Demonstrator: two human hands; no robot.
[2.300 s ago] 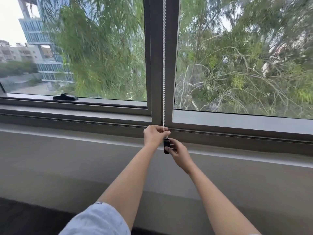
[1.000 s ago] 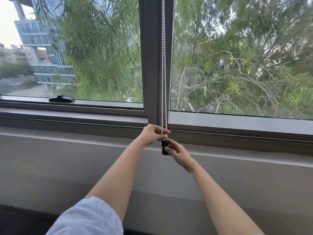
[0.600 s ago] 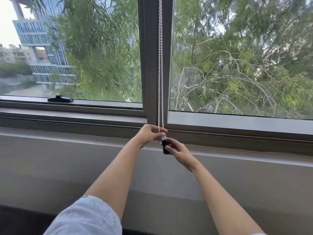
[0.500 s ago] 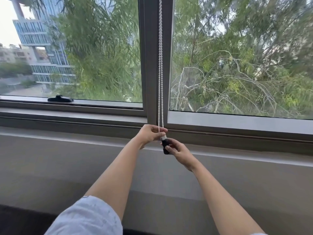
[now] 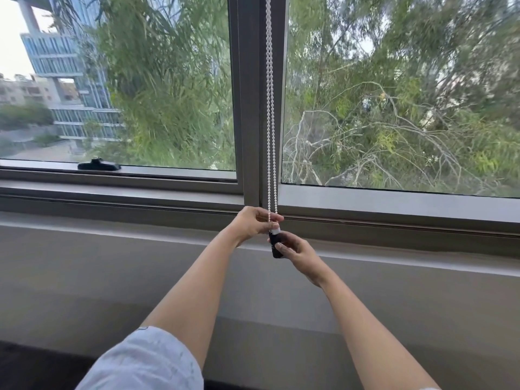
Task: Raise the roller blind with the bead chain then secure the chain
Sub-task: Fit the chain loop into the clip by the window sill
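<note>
A white bead chain [image 5: 270, 114] hangs as two strands down the grey centre post [image 5: 250, 102] of the window. Its lower end meets a small black chain holder [image 5: 275, 244] with a white top, just below the sill line. My left hand [image 5: 254, 222] pinches the chain right above the holder. My right hand [image 5: 295, 250] grips the black holder from the right and below. The roller blind itself is out of view above the frame; both panes are uncovered.
A black window handle [image 5: 98, 165] lies on the left pane's lower frame. A grey ledge [image 5: 408, 261] and wall run below the window. Trees and a glass building show outside. A dark floor strip [image 5: 36, 367] lies at the bottom left.
The two chain strands have spread slightly apart and shifted a little in view. Both hands stay at the chain's lower end, with only small finger movements on the holder.
</note>
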